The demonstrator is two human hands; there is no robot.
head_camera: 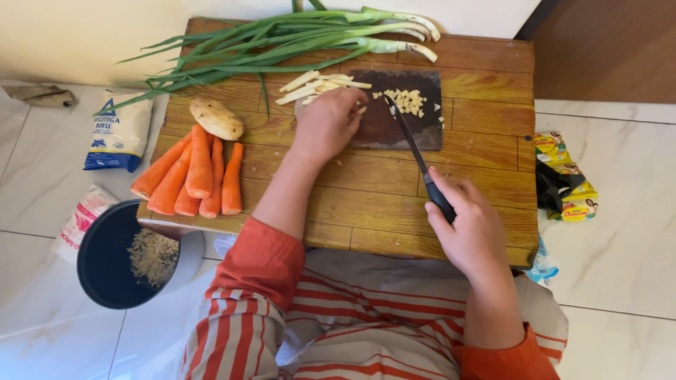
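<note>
Orange-and-cream striped sleeves frame the bottom of the view. The right hand [473, 232] is closed around the black handle of a knife [417, 156], whose dark blade runs up and left onto a small dark board [394, 130]; its tip sits just beside a heap of diced pale bits [408, 100]. The left hand [329, 123] lies palm down at the board's left edge, fingers curled over a bunch of pale sticks [313, 86], pinning them in place; the free ends of the sticks fan out to the upper left and upper right of the knuckles.

All this rests on a low wooden table [486, 165]. On its left part, peeled carrots [193, 176] lie side by side, with a potato [216, 118] just above them. Along the far edge, long spring onions [282, 42] stretch across, white ends to the right.

On the pale tiled floor, a dark round pot [105, 264] holding some chopped pale material stands at the table's near-left corner. Beside it lies a pink-and-white packet [83, 214], and farther off a white-and-blue bag [118, 130]. A crumpled cloth [41, 95] lies against the far-left wall. Right of the table sit yellow-and-green packets [567, 176], and a bluish wrapper [541, 264] pokes out at the near-right corner.
</note>
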